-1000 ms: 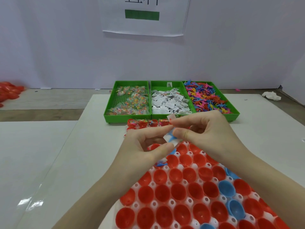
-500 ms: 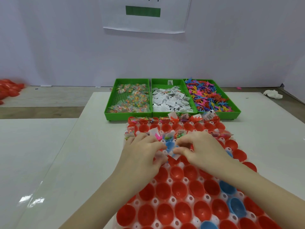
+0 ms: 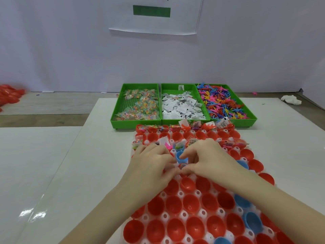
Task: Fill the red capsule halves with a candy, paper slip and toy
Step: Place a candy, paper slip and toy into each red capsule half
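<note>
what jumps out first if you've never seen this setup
The rack of red cups fills the near table, with both hands, left and right, meeting fingertip to fingertip over it. Behind sit three green trays: candies, paper slips, bright toys.

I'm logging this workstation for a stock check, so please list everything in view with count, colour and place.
Green bins: three, side by side at the table's far end.
Candies: many, clear multicoloured wrappers, left bin.
Paper slips: many, white with black print, middle bin.
Toys: many, mixed bright colours, right bin.
Capsule tray: one, white, in front of the bins.
Red capsule halves: dozens, in the tray; near rows unfilled, some far ones filled.
Blue capsule halves: a few, mostly right side of the tray.
Loose red halves: a pile, far left.
Crumpled tissue: one, white, far right.
Wall sheet: one, white with green bar.
Left hand: over the tray's middle.
Right hand: beside it, fingertips meeting.
</note>
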Demonstrator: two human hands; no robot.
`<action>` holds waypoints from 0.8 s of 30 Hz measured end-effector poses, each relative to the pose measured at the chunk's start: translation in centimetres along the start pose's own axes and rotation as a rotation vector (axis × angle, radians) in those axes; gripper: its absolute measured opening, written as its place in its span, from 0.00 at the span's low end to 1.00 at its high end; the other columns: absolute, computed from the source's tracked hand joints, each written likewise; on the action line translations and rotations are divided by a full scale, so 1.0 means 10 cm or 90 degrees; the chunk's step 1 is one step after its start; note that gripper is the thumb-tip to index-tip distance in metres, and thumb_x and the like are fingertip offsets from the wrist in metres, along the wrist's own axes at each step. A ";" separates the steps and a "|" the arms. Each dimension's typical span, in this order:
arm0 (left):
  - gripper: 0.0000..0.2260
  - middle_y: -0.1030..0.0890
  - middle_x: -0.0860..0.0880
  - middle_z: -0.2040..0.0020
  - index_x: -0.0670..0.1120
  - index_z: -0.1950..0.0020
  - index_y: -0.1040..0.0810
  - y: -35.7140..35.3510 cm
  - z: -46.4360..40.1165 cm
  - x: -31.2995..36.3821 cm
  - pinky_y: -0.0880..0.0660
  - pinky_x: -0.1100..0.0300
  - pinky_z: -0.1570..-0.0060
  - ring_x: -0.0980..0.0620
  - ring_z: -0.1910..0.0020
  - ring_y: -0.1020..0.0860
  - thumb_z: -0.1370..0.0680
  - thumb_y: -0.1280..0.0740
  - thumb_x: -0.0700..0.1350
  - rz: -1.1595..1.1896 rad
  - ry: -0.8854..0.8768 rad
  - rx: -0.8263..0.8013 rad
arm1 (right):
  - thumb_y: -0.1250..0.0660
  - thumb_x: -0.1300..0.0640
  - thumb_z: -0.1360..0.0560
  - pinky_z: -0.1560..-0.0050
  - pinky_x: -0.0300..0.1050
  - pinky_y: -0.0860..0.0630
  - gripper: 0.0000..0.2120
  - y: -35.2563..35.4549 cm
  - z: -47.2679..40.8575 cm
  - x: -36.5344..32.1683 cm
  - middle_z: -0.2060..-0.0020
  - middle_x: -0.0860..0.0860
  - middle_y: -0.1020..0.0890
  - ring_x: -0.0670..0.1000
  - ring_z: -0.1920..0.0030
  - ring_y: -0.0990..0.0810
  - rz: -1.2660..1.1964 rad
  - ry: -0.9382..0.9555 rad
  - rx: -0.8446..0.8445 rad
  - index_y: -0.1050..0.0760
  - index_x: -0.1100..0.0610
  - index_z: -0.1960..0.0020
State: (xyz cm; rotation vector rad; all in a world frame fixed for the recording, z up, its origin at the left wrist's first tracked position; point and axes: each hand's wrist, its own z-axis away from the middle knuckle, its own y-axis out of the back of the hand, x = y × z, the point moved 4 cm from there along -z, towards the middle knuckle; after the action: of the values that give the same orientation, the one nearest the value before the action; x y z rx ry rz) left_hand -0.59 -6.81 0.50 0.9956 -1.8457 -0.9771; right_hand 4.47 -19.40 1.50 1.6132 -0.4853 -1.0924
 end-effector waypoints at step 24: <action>0.16 0.20 0.42 0.46 0.41 0.43 0.23 -0.13 -0.89 -1.51 0.30 0.55 0.53 0.42 0.48 0.24 0.20 0.41 0.51 -0.009 0.380 -0.044 | 0.46 0.56 0.20 0.41 0.48 0.32 0.17 0.54 -0.79 1.96 0.37 0.60 0.25 0.60 0.38 0.29 0.040 -0.347 0.135 0.26 0.63 0.38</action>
State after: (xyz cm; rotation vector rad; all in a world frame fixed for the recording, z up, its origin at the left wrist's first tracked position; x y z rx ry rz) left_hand 13.21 3.90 -1.54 1.1111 -1.3004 -0.6495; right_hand 22.05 -32.03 -1.49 1.4536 -1.0328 -1.4735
